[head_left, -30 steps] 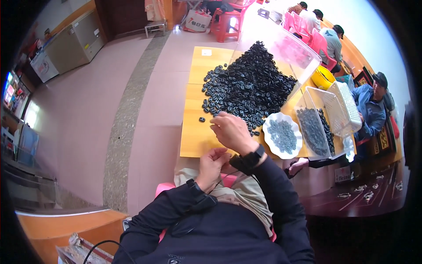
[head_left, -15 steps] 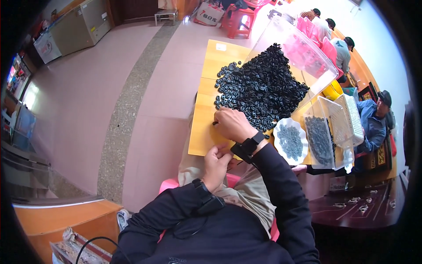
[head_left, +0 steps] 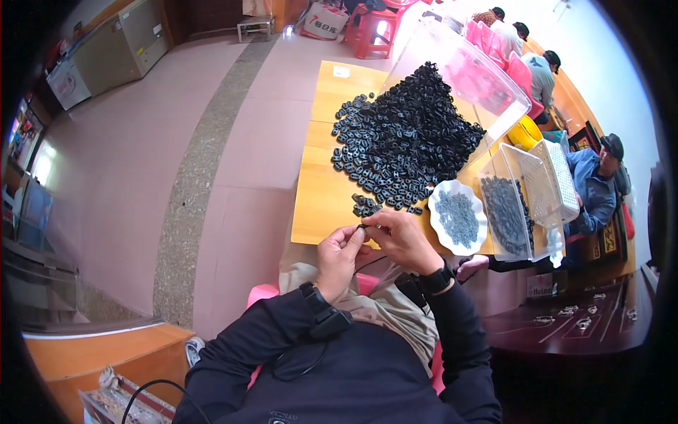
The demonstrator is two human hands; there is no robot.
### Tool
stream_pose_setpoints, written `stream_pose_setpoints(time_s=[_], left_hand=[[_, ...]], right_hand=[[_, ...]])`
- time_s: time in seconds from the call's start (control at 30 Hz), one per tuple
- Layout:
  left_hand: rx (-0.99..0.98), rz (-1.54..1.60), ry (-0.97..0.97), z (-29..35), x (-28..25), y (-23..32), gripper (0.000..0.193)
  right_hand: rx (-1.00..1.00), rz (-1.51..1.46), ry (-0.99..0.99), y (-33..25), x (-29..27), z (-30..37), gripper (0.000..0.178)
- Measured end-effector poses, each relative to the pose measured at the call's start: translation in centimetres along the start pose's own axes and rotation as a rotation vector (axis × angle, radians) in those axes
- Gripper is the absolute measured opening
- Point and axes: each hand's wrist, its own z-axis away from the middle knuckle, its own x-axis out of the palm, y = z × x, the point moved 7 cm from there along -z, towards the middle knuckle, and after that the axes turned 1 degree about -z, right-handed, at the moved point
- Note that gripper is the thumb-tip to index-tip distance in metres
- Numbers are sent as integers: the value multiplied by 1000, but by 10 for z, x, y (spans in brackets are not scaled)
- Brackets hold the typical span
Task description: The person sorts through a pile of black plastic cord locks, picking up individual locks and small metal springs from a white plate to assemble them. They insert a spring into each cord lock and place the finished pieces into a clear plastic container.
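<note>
One tabletop (head_left: 314, 191). One pile (head_left: 417, 127) of black two-hole plastic links, too many to count. Far right of pile: one large clear bin (head_left: 514, 107). Right of pile: one smaller clear bin (head_left: 507, 159), one scalloped white dish (head_left: 462, 250), one perforated white basket (head_left: 556, 180). Near side of pile: one left hand (head_left: 340, 256), one right hand (head_left: 406, 240).

We cannot identify the dark piece (head_left: 363, 227), mostly hidden between the left hand (head_left: 338, 256) and right hand (head_left: 402, 239); we find the grey bits (head_left: 458, 218) in the white dish (head_left: 464, 249) too small to tell
</note>
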Motion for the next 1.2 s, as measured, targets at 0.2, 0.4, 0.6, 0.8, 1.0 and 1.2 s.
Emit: stream_pose_setpoints(time_s=[0.2, 0.4, 0.6, 0.8, 1.0, 1.2], left_hand=[[-54, 5, 77, 0, -5, 0, 18], [-119, 34, 126, 2, -9, -2, 18], [-144, 48, 150, 3, -10, 0, 19], [-146, 60, 151, 3, -10, 1, 18], [-139, 33, 156, 3, -10, 1, 18], [-138, 20, 171, 3, -12, 1, 18]], right_hand=[[27, 116, 53, 9, -7, 0, 19], [52, 437, 36, 22, 3, -14, 25], [98, 555, -27, 23, 13, -26, 23], [94, 548, -18, 23, 14, -29, 21], [92, 588, -27, 25, 21, -32, 19], [56, 615, -46, 29, 28, -32, 19]])
